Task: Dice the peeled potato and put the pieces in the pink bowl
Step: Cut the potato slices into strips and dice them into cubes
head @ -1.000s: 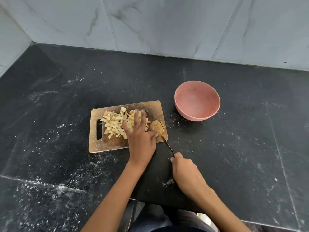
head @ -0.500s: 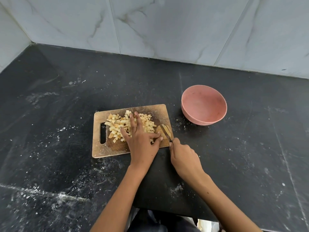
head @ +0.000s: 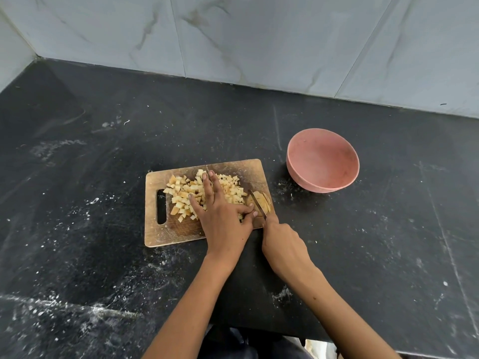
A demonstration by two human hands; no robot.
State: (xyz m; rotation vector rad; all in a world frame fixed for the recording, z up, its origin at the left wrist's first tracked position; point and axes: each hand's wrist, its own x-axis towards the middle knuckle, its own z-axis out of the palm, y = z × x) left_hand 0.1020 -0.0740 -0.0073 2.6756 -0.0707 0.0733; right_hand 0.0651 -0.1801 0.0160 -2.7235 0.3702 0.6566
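- Potato dice (head: 202, 193) lie heaped on the wooden cutting board (head: 166, 234), spread across its middle and far side, next to the slot handle at the board's left end.
- A last uncut potato chunk (head: 261, 200), already sliced into slabs, sits at the board's right end, close to its right edge.
- The left hand (head: 220, 216) rests flat on the board, its fingers (head: 207, 185) spread apart over the dice; the thumb reaches right and touches the chunk, steadying it.
- The right hand (head: 282, 244) hovers just off the board's near right corner, fingers curled tight around the handle of a knife (head: 258, 204).
- The knife blade points away from the person and lies across the chunk, just to the right of the left thumb.
- The pink bowl (head: 344, 174) stands upright to the right of the board and a little farther back, apart from it; nothing shows inside.
- Board and bowl both sit on a dark stone surface (head: 388, 242) dusted with white specks and smears, thickest on the near side of the board.
- Pale marbled wall tiles (head: 259, 42) rise beyond the board at the far edge.
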